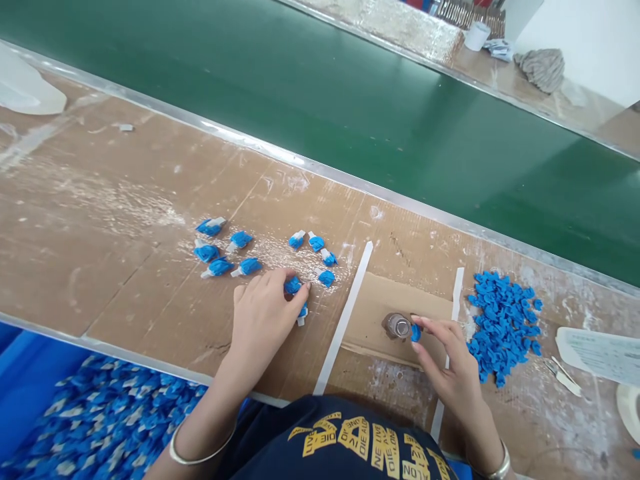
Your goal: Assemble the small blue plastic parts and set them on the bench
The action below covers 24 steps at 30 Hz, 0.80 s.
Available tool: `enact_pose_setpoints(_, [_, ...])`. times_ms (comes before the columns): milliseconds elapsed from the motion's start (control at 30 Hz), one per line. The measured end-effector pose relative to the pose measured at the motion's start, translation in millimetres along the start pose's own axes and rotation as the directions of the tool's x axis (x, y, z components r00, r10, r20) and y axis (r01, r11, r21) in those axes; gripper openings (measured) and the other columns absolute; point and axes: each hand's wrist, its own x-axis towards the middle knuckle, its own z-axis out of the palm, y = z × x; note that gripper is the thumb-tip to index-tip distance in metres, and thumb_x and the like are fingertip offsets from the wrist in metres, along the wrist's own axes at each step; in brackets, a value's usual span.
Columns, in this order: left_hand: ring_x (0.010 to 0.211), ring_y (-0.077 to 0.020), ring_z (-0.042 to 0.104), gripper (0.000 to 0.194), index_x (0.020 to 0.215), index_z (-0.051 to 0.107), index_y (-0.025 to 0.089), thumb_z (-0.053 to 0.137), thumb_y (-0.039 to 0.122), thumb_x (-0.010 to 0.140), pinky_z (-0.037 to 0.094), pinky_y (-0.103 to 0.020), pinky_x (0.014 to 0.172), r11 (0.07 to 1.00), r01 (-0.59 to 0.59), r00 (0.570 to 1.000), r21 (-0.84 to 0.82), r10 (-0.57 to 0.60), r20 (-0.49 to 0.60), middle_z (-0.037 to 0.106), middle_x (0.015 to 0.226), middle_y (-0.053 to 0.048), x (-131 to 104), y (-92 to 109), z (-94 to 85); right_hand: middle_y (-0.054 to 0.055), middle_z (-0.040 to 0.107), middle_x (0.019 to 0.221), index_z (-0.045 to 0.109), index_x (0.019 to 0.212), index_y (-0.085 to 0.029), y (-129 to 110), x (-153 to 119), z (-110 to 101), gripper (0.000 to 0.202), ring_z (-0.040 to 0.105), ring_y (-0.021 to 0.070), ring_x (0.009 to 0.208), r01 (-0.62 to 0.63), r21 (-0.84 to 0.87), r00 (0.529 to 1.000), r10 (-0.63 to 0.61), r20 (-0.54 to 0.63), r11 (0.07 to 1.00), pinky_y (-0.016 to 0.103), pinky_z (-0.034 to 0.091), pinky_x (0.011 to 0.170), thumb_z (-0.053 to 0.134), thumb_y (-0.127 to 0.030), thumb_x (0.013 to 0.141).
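Observation:
My left hand pinches a blue piece between thumb and fingers, low over the cardboard-covered table. Just below its thumb lies another blue piece with a pale tab. My right hand holds a small blue piece between thumb and index finger, right beside a small round container on a cardboard sheet. Several blue pieces with pale tabs lie left of my left hand, and several more lie beyond it.
A pile of small blue pieces sits at the right, near tweezers and a pale printed sheet. Many tabbed blue pieces fill the lower left. A green belt runs behind the metal table edge.

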Motion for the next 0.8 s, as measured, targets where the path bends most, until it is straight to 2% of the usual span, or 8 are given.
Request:
enact_pose_setpoints(133, [0.094,-0.0334,0.066,0.026,0.103,0.064,0.017,0.049,0.032,0.088,0.046,-0.049,0.086,0.989,-0.010,0.999,-0.147,0.004,-0.044,0.071,0.098,-0.013,0,-3,0.3,0.005,0.066,0.122,0.049,0.143,-0.025,1,3,4,0.041,0.057,0.0217,0.103,0.025,-0.042,1.000,-0.025,0.018,0.999,0.034,0.050,0.090,0.056,-0.016,0.103])
enact_pose_setpoints(233, [0.094,-0.0304,0.066,0.029,0.107,0.064,0.017,0.052,0.035,0.087,0.047,-0.049,0.089,0.922,-0.018,0.990,-0.387,-0.037,-0.134,0.070,0.104,-0.011,-7,0,-2.9,0.004,0.067,0.122,0.051,0.142,-0.026,-1,1,5,0.043,0.058,0.0214,0.104,0.019,-0.014,1.000,-0.019,-0.004,1.000,0.034,0.051,0.090,0.058,-0.014,0.101])
enact_pose_setpoints(300, [0.092,-0.0267,0.066,0.029,0.109,0.064,0.020,0.059,0.035,0.085,0.050,-0.045,0.089,0.772,-0.018,0.996,-0.635,-0.044,-0.080,0.071,0.103,-0.008,-14,8,-6.4,0.004,0.067,0.122,0.054,0.139,-0.029,-5,-2,6,0.044,0.060,0.0208,0.107,-0.047,0.121,0.997,0.055,-0.059,0.991,0.034,0.052,0.091,0.061,-0.013,0.099])
enact_pose_setpoints(400, [0.094,-0.0222,0.067,0.032,0.109,0.064,0.021,0.072,0.031,0.080,0.053,-0.037,0.086,0.346,0.154,0.970,-0.926,0.127,0.208,0.073,0.104,-0.006,-27,30,-8.0,0.004,0.069,0.119,0.060,0.133,-0.031,-15,-7,9,0.039,0.064,0.0192,0.108,-0.177,0.467,0.948,0.278,-0.156,0.866,0.032,0.054,0.093,0.067,-0.017,0.097])
enact_pose_setpoints(467, [0.092,-0.0196,0.068,0.034,0.108,0.064,0.021,0.077,0.027,0.077,0.054,-0.032,0.082,0.106,0.350,0.880,-0.931,0.303,0.366,0.073,0.102,-0.005,-35,47,-4.1,0.004,0.072,0.114,0.066,0.127,-0.030,-23,-7,12,0.032,0.067,0.0191,0.107,-0.214,0.674,0.886,0.431,-0.171,0.707,0.032,0.055,0.094,0.072,-0.024,0.096])
enact_pose_setpoints(567, [0.082,-0.0144,0.067,0.040,0.110,0.063,0.020,0.082,0.024,0.075,0.053,-0.027,0.074,-0.078,0.545,0.761,-0.835,0.463,0.454,0.072,0.097,-0.003,-46,70,6.8,0.005,0.074,0.107,0.073,0.116,-0.029,-35,-3,15,0.027,0.070,0.0193,0.102,-0.215,0.838,0.813,0.567,-0.131,0.502,0.029,0.058,0.092,0.080,-0.031,0.090])
enact_pose_setpoints(700, [0.084,-0.0134,0.066,0.047,0.111,0.062,0.020,0.088,0.023,0.072,0.051,-0.026,0.078,-0.156,0.617,0.708,-0.772,0.540,0.456,0.072,0.098,-0.003,-55,87,17.1,0.005,0.075,0.105,0.074,0.113,-0.028,-47,2,17,0.028,0.071,0.0187,0.101,-0.211,0.900,0.794,0.604,-0.070,0.382,0.026,0.058,0.092,0.084,-0.034,0.087])
enact_pose_setpoints(800, [0.089,-0.0153,0.066,0.049,0.110,0.062,0.020,0.090,0.024,0.070,0.049,-0.027,0.079,-0.174,0.625,0.705,-0.761,0.545,0.454,0.072,0.100,-0.003,-58,89,18.7,0.005,0.075,0.105,0.073,0.114,-0.029,-51,3,18,0.027,0.071,0.0198,0.100,-0.212,0.880,0.808,0.583,-0.087,0.425,0.028,0.060,0.090,0.082,-0.035,0.089])
